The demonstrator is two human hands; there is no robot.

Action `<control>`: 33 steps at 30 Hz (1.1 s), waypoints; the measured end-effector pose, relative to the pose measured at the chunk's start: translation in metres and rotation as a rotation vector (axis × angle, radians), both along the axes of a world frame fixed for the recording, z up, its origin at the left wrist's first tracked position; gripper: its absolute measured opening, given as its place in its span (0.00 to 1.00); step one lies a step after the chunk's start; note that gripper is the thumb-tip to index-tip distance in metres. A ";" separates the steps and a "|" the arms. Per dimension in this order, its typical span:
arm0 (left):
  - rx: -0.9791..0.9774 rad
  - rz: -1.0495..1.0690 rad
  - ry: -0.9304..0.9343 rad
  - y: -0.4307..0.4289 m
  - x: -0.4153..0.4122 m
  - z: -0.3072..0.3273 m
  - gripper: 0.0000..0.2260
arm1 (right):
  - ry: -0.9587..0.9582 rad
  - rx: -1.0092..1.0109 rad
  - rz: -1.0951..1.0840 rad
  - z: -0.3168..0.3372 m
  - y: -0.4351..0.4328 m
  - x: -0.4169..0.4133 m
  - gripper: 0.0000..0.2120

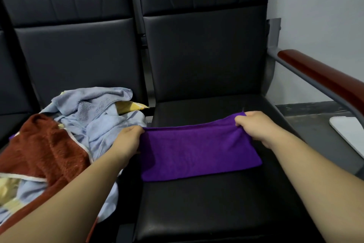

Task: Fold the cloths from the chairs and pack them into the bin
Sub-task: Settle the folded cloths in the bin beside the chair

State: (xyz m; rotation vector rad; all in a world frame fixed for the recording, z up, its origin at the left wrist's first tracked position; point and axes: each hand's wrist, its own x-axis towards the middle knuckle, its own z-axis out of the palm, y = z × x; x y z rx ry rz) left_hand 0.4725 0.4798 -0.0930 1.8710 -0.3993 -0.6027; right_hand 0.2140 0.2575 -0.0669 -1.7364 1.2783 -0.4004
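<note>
One wide-angle camera, worn on the head, looks forward and down onto the black chair seat (pixel 206 203) from close above its front edge. The backrest (pixel 201 55) rises behind the seat at the frame's top, a heap of cloths (pixel 94 118) lies to its left, the armrest (pixel 325 78) bends past its right.

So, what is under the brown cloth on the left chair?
Under the brown cloth lie a light blue cloth and a yellowish cloth; anything deeper is covered.

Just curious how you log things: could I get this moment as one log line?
step: folding purple cloth on chair seat | left hand: pinches far-left corner | right hand: pinches far-right corner | cloth pile: unfolded, neighbouring seat
</note>
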 end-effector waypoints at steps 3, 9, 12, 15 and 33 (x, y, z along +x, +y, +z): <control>-0.011 0.028 -0.059 -0.006 0.009 -0.004 0.07 | -0.030 -0.024 -0.027 -0.004 -0.007 0.010 0.07; 0.017 0.027 -0.185 -0.022 0.021 -0.025 0.10 | 0.047 -0.089 -0.022 -0.031 -0.027 0.025 0.09; 0.047 0.053 -0.281 -0.024 0.019 -0.032 0.05 | 0.222 -0.202 0.030 -0.038 -0.029 0.025 0.16; 0.115 0.019 -0.393 -0.023 0.013 -0.028 0.06 | 0.256 -0.280 0.032 -0.035 -0.028 0.023 0.19; 0.506 -0.778 -0.861 -0.032 -0.059 -0.019 0.09 | 0.498 -0.424 0.475 -0.020 0.009 0.013 0.10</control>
